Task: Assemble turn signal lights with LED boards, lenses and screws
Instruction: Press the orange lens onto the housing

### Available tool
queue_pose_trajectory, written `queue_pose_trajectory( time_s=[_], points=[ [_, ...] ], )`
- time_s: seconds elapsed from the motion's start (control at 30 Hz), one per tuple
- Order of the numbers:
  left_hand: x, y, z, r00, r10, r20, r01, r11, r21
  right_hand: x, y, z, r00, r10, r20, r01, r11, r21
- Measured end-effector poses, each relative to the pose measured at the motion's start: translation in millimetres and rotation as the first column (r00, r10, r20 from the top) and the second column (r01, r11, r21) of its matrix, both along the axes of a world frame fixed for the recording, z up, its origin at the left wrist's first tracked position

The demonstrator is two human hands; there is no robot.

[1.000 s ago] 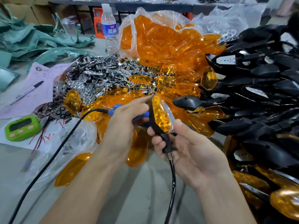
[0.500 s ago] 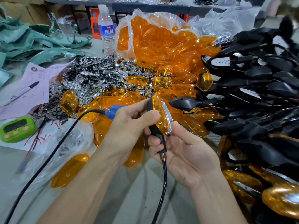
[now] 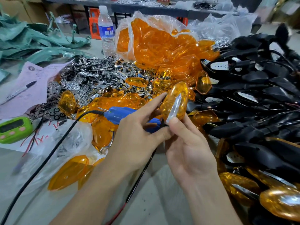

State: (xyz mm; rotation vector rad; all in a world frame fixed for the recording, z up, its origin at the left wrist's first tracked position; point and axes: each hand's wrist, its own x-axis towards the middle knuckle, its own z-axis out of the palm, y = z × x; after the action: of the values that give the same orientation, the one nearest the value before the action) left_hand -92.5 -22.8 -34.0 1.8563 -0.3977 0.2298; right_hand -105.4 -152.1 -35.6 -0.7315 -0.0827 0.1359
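My right hand (image 3: 188,146) grips an assembled turn signal (image 3: 175,101), amber lens with a chrome strip facing me, its black stem and wire hanging down between my hands. My left hand (image 3: 138,130) holds a blue corded electric screwdriver (image 3: 120,113) in its palm, and its index finger and thumb touch the signal's left edge. Loose amber lenses (image 3: 68,172) lie on the table in front. A clear bag of amber lenses (image 3: 155,41) stands behind. Chrome reflectors (image 3: 90,75) are heaped at centre left. Black housings (image 3: 253,98) are piled at the right.
A green timer (image 3: 14,129) sits at the left edge, beside pink paper with a marker pen (image 3: 19,91). A water bottle (image 3: 106,28) stands at the back. Finished signals (image 3: 279,202) lie at the lower right. The screwdriver's black cord (image 3: 40,166) runs down to the lower left.
The signal has been turned so its lens now faces me and sits higher. My left index finger has stretched out to its edge. The camera has shifted slightly.
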Motion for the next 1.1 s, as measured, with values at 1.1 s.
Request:
queue_pose_trajectory(
  time_s=[1.1],
  points=[
    [10,-9,-5,0.886,-0.324,-0.331,0.010,0.727,-0.686,3,-12,-15,0.976,-0.208,0.067,0.218,0.912,-0.347]
  ],
)
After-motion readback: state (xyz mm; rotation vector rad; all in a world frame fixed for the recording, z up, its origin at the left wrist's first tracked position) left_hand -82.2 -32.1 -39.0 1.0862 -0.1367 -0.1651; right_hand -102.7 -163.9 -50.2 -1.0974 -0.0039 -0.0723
